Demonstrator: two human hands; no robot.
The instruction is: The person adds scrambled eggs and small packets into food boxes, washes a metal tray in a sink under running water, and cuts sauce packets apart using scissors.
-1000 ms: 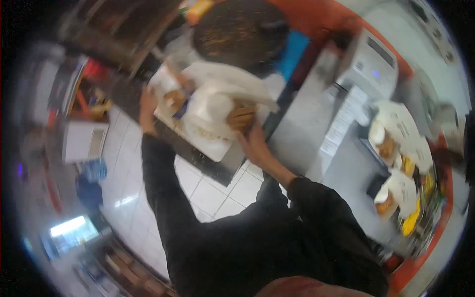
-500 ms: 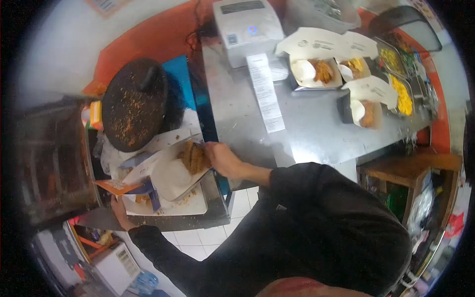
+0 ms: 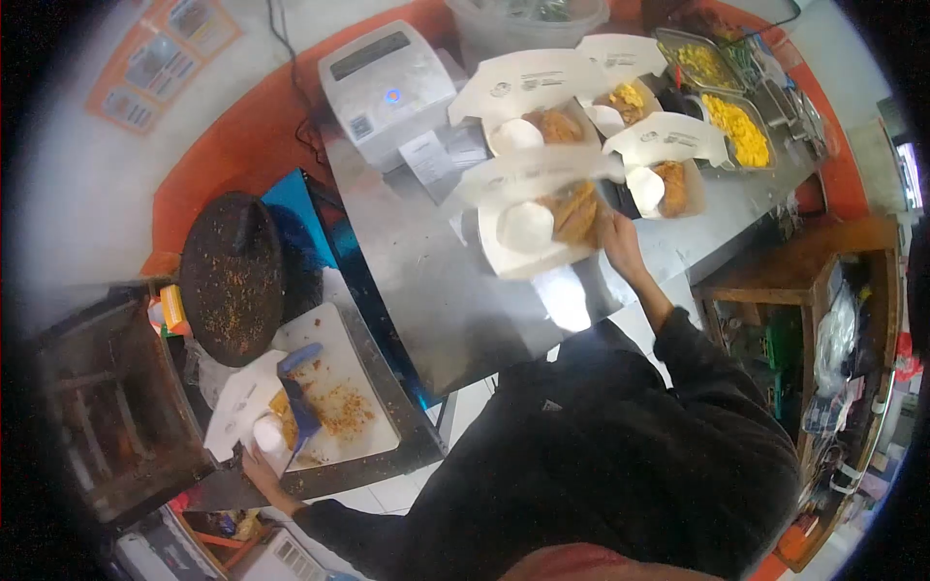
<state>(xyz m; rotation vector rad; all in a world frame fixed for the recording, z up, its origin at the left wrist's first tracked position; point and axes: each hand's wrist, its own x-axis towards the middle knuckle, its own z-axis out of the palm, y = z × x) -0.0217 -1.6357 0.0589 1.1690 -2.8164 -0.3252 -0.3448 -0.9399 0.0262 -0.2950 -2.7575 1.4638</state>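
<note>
The right hand (image 3: 622, 247) has its fingers clamped on the open rice box (image 3: 490, 242), over the steel bench (image 3: 436, 310), near its front edge. Hold it flat so the rice (image 3: 525, 229) won't slide. The left hand (image 3: 260, 474) touches another box (image 3: 237, 407) by the cutting board's (image 3: 334, 334) near left corner; I can't tell how tightly.

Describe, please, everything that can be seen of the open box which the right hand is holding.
The open box looks like thin pale card, its lid raised on the far side and blurred. It holds a smooth white mound beside brown, ridged food. The right hand grips its right edge. It is over the metal counter, near three other open boxes; whether it rests there, I cannot tell.
</note>
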